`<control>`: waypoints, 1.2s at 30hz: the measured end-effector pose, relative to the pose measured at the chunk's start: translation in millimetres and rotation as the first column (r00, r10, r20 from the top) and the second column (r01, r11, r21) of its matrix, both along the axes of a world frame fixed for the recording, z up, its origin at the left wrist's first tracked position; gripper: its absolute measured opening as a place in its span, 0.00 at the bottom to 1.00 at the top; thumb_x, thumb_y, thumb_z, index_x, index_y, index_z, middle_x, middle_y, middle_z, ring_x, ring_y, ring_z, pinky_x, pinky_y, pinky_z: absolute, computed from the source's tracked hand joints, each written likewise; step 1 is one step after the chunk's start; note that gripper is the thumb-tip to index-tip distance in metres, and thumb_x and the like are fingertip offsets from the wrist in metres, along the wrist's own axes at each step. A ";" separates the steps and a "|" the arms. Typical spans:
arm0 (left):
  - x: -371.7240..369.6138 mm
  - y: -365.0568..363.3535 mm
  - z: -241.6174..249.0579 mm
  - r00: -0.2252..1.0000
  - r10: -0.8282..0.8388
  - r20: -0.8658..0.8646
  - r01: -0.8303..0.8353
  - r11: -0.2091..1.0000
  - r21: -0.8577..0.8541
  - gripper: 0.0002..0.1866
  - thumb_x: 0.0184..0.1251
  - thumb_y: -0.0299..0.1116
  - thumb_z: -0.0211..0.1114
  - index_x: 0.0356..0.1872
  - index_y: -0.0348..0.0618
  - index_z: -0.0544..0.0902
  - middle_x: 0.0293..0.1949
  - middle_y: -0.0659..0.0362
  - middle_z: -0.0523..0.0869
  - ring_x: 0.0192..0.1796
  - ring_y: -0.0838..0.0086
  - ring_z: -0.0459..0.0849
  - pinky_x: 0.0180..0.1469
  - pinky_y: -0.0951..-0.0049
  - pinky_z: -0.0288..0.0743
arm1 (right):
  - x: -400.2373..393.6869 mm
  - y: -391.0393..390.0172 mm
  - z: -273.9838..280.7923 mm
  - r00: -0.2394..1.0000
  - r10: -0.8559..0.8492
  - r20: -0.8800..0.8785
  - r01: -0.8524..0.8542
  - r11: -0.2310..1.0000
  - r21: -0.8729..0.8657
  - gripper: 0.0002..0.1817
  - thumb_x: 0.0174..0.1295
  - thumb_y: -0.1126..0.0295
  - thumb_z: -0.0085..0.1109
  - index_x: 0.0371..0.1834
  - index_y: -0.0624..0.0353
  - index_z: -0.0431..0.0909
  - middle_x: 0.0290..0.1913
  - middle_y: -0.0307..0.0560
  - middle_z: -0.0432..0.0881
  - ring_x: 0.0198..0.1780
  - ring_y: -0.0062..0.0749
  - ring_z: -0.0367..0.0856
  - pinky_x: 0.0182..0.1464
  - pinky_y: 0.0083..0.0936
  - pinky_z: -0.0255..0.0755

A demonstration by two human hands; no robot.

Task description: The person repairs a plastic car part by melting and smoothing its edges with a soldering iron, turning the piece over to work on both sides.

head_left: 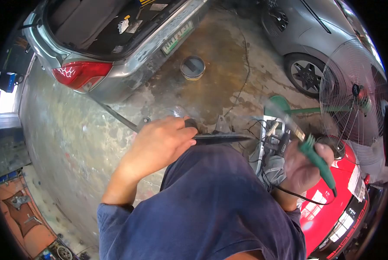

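My left hand (161, 141) grips a long black plastic-looking strip (222, 138) that lies across my lap, its fingers curled over the near edge. The strip's thin arm runs off to the upper left, toward the car's rear corner. To the right, my right hand (300, 171) is closed around the green handle of a corded soldering iron (318, 164). The iron's metal shaft points up and left, blurred by motion, apart from the strip. Its black cord loops down under my right wrist.
A silver car (146, 56) stands with its rear hatch open at upper left. Behind the strip sits a round bucket (192, 68). At right are a large fan (354, 91), a red glossy panel (324, 212) and tangled cables. Another silver car (315, 39) is parked beyond.
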State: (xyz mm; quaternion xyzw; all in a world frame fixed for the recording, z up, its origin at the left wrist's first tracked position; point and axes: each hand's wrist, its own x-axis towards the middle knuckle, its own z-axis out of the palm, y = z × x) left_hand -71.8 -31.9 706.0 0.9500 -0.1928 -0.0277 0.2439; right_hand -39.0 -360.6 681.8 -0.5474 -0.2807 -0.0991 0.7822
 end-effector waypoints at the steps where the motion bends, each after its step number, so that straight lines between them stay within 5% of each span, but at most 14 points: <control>1: 3.2 5.7 4.3 1.000 -0.027 0.000 0.027 1.000 -0.015 0.10 0.62 0.36 0.72 0.43 0.48 0.88 0.31 0.59 0.80 0.38 0.62 0.82 0.39 0.61 0.76 | 1.0 7.6 4.2 0.996 -0.053 -0.074 0.051 0.998 -0.031 0.26 0.73 0.55 0.62 0.65 0.62 0.70 0.38 0.59 0.86 0.33 0.39 0.87 0.43 0.35 0.82; 3: 8.9 15.4 12.7 0.997 -0.082 0.008 0.082 0.996 -0.040 0.10 0.62 0.37 0.72 0.43 0.48 0.88 0.31 0.59 0.80 0.38 0.62 0.82 0.40 0.61 0.75 | 9.8 21.3 6.6 0.966 -0.247 -0.079 0.218 0.938 -0.271 0.26 0.72 0.57 0.63 0.64 0.62 0.70 0.41 0.61 0.86 0.38 0.41 0.88 0.47 0.35 0.82; 4: 10.4 18.8 14.0 0.997 -0.075 0.025 0.076 0.997 -0.033 0.11 0.63 0.38 0.71 0.43 0.48 0.88 0.31 0.59 0.80 0.38 0.62 0.82 0.42 0.61 0.74 | 10.3 28.7 2.3 0.964 -0.227 -0.141 0.176 0.937 -0.301 0.24 0.73 0.60 0.62 0.64 0.62 0.70 0.46 0.62 0.86 0.48 0.44 0.88 0.52 0.35 0.80; 7: 16.8 24.0 12.2 0.996 -0.077 0.050 0.078 0.997 -0.015 0.12 0.63 0.39 0.71 0.44 0.48 0.89 0.32 0.60 0.80 0.39 0.62 0.81 0.47 0.61 0.72 | 9.9 43.4 -14.3 0.952 -0.169 -0.254 0.040 0.894 -0.446 0.20 0.69 0.74 0.64 0.62 0.61 0.69 0.58 0.62 0.83 0.56 0.45 0.86 0.61 0.37 0.77; 10: 26.5 28.1 12.6 0.995 -0.082 0.052 0.082 0.997 0.016 0.12 0.64 0.40 0.70 0.45 0.48 0.89 0.32 0.60 0.81 0.42 0.62 0.80 0.54 0.60 0.70 | 8.4 46.8 -32.0 0.907 0.062 -0.417 -0.182 0.950 -0.255 0.23 0.65 0.80 0.67 0.60 0.60 0.68 0.57 0.58 0.83 0.59 0.42 0.84 0.60 0.35 0.77; 17: 48.7 30.6 14.7 0.980 -0.099 0.172 0.084 0.992 0.090 0.13 0.64 0.39 0.71 0.47 0.47 0.88 0.35 0.61 0.82 0.47 0.64 0.80 0.69 0.54 0.64 | 6.1 61.5 -45.9 0.979 -0.163 -0.120 0.070 0.829 -0.555 0.22 0.63 0.82 0.68 0.55 0.56 0.68 0.51 0.48 0.77 0.46 0.28 0.78 0.50 0.28 0.76; 22: 59.7 14.6 79.9 0.826 0.026 0.563 -0.122 0.983 0.134 0.20 0.58 0.35 0.76 0.52 0.46 0.87 0.47 0.57 0.82 0.56 0.61 0.78 0.74 0.53 0.58 | 18.8 88.3 -27.7 0.931 -0.366 -0.002 0.359 0.915 -0.182 0.25 0.66 0.81 0.65 0.60 0.52 0.62 0.50 0.53 0.75 0.47 0.31 0.74 0.53 0.27 0.70; 24: 54.5 -2.2 89.4 0.510 0.256 0.821 -0.274 0.953 -0.127 0.24 0.57 0.28 0.76 0.56 0.40 0.82 0.56 0.53 0.79 0.61 0.59 0.75 0.75 0.55 0.58 | 28.6 105.9 0.0 0.941 -0.339 -0.016 0.339 0.936 0.096 0.26 0.66 0.80 0.64 0.61 0.51 0.60 0.49 0.54 0.74 0.47 0.32 0.74 0.54 0.28 0.70; 25: 47.3 -1.8 60.9 0.414 0.397 0.819 -0.156 0.917 -0.366 0.24 0.64 0.24 0.69 0.61 0.35 0.76 0.58 0.51 0.79 0.64 0.60 0.75 0.73 0.56 0.62 | 34.1 114.6 13.6 0.947 -0.321 -0.012 0.314 0.918 0.241 0.27 0.66 0.79 0.64 0.62 0.50 0.60 0.49 0.54 0.74 0.47 0.32 0.73 0.54 0.28 0.70; 26: 43.3 -9.6 15.9 0.461 0.595 0.658 0.168 0.670 -0.723 0.28 0.67 0.35 0.71 0.64 0.38 0.73 0.59 0.54 0.77 0.64 0.61 0.75 0.68 0.53 0.68 | 39.4 119.4 20.9 0.941 -0.338 0.009 0.323 0.908 0.266 0.28 0.66 0.78 0.63 0.62 0.48 0.57 0.47 0.54 0.74 0.46 0.31 0.73 0.54 0.29 0.69; 28: 32.9 -57.5 -23.2 0.736 0.636 0.232 0.201 0.121 -0.972 0.31 0.73 0.44 0.67 0.69 0.41 0.67 0.58 0.53 0.76 0.64 0.65 0.74 0.66 0.57 0.70 | 39.1 129.5 26.8 0.938 -0.346 0.015 0.325 0.894 0.309 0.28 0.66 0.79 0.63 0.62 0.48 0.57 0.48 0.55 0.74 0.45 0.31 0.73 0.54 0.29 0.69; 29: 33.4 -71.1 -24.8 0.884 0.464 0.062 0.110 -0.078 -0.991 0.30 0.82 0.54 0.51 0.70 0.41 0.65 0.65 0.48 0.75 0.66 0.60 0.76 0.66 0.59 0.72 | 36.2 135.3 26.6 0.937 -0.349 0.010 0.328 0.888 0.324 0.28 0.66 0.79 0.63 0.62 0.48 0.57 0.48 0.56 0.74 0.45 0.31 0.73 0.53 0.29 0.69; 31: 42.3 -61.9 -21.0 0.979 0.177 -0.101 0.010 -0.534 -0.845 0.33 0.80 0.60 0.51 0.69 0.42 0.69 0.62 0.52 0.79 0.63 0.62 0.78 0.64 0.60 0.75 | 29.1 145.6 17.7 0.939 -0.339 0.056 0.314 0.913 0.261 0.26 0.67 0.80 0.61 0.61 0.49 0.57 0.48 0.58 0.75 0.43 0.30 0.73 0.50 0.28 0.69; 36: 26.2 -29.6 11.2 0.922 0.346 -0.173 0.113 -0.669 -0.734 0.34 0.78 0.65 0.49 0.62 0.43 0.76 0.55 0.59 0.84 0.60 0.65 0.81 0.60 0.59 0.78 | 3.8 175.1 -28.7 0.933 -0.209 0.292 0.215 0.977 0.010 0.26 0.65 0.84 0.63 0.58 0.53 0.60 0.44 0.55 0.76 0.38 0.30 0.72 0.40 0.25 0.69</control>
